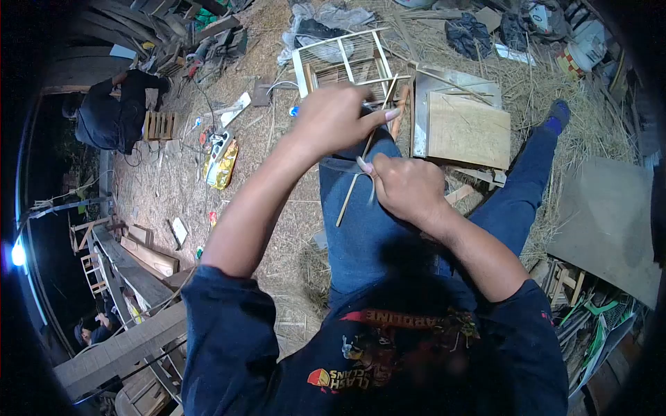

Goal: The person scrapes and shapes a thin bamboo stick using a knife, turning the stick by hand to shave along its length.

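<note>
— Across the straw-strewn floor, what's biggest?

— Another person, far L, back turned, so prob. on separate work.

— And nearer?

— R leg, stretched out sideways, maybe for balance. L leg comes straight fwd, prob. b/c it doubles as a worktop.

— Flat panel on the R?

— Lies past R leg; looks parked there to stay out of the way.

— Stuff up front?

— Slatted frame just beyond the knee. Wooden board to the R of it, stacked on a grey sheet. Both close by, I'd guess for easy reach.

— OK, hands?

— R hand is clenched, pinching a thin strip under its thumb, prob. to steady it. L hand is blurred, half curled beside the upper stretch; can't tell if it's gripping or loose.

— So where's the strip exactly?

— Over L leg, running from near L hand down past R hand, lower end poking out free. Bends at the pinch. One pc or two? Can't tell.
</note>
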The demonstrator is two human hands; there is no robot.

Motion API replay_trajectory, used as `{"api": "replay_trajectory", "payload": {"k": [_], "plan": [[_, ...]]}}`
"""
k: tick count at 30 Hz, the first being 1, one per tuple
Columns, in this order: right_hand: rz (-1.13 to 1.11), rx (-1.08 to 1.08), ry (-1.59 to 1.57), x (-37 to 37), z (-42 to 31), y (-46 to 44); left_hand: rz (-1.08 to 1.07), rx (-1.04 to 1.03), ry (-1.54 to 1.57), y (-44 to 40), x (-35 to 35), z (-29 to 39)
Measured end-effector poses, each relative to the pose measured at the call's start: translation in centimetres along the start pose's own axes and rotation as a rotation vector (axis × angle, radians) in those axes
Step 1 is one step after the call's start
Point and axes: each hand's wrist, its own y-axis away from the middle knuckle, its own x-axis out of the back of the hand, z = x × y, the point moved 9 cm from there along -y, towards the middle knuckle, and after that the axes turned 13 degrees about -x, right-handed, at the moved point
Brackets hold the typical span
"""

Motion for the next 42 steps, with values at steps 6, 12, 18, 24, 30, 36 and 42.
{"api": "replay_trajectory", "payload": {"k": [6, 12, 18, 24, 30, 36, 42], "plan": [[0.086, -0.002, 0.002, 1.4, 1.3, -1.0, -0.085, -0.102, 0.476, -3.1, -5.0, -2.0], [0.167, 0.072, -0.052, 1.9, 1.5, -1.6, -0.069, -0.071, 0.823, -2.9, -6.5, -3.4], [0.209, 0.034, -0.019, 2.7, 2.4, -2.7, -0.236, -0.049, 0.956, -3.5, -6.9, -4.3], [0.232, -0.051, 0.010, 2.8, 3.9, -3.6, -0.376, -0.058, 0.948, -4.1, -7.7, -4.6], [0.234, -0.064, -0.012, 2.3, 4.0, -3.9, -0.424, -0.015, 1.018, -4.0, -8.0, -4.8], [0.205, -0.127, -0.047, 1.6, 3.9, -4.3, -0.456, 0.018, 1.103, -4.1, -8.8, -5.3], [0.150, -0.182, -0.034, 2.0, 4.1, -4.4, -0.415, 0.026, 1.043, -4.8, -8.3, -5.2]]}}
